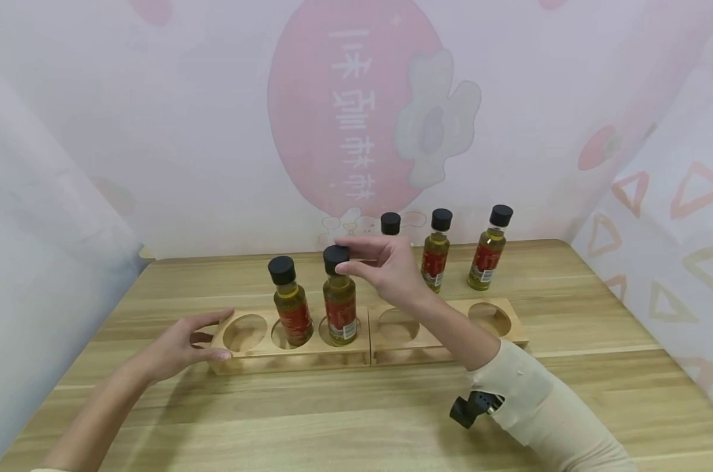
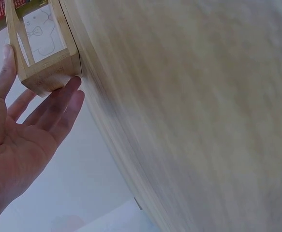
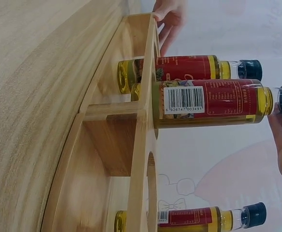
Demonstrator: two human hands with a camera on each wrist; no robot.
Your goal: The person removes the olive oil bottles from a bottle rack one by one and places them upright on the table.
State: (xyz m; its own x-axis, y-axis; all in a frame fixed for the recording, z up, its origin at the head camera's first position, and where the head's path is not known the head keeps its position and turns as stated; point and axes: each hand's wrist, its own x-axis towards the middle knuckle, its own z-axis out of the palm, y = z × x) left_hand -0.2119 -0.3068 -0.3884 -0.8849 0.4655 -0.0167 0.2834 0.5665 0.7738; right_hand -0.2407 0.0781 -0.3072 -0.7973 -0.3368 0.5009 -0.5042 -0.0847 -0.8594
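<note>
My left hand (image 1: 182, 344) grips the left end of a wooden bottle rack (image 1: 250, 354), thumb at the front and fingers at the far side. A glass oil bottle (image 1: 340, 308) with a red label and black cap stands upright in the rack's right hole, its base passing through the top board in the right wrist view. My right hand (image 1: 391, 269) pinches this bottle's cap between thumb and fingers. Beside it, a matching oil bottle (image 1: 294, 314) sits in the middle hole. The left hole holds nothing.
A second wooden rack (image 1: 445, 354) adjoins the first on the right, partly hidden by my right forearm. Behind it stand matching bottles: one (image 1: 390, 223) mostly hidden by my hand, another (image 1: 435, 259), and one farther right (image 1: 487, 259). A printed curtain (image 1: 214, 131) hangs behind the table.
</note>
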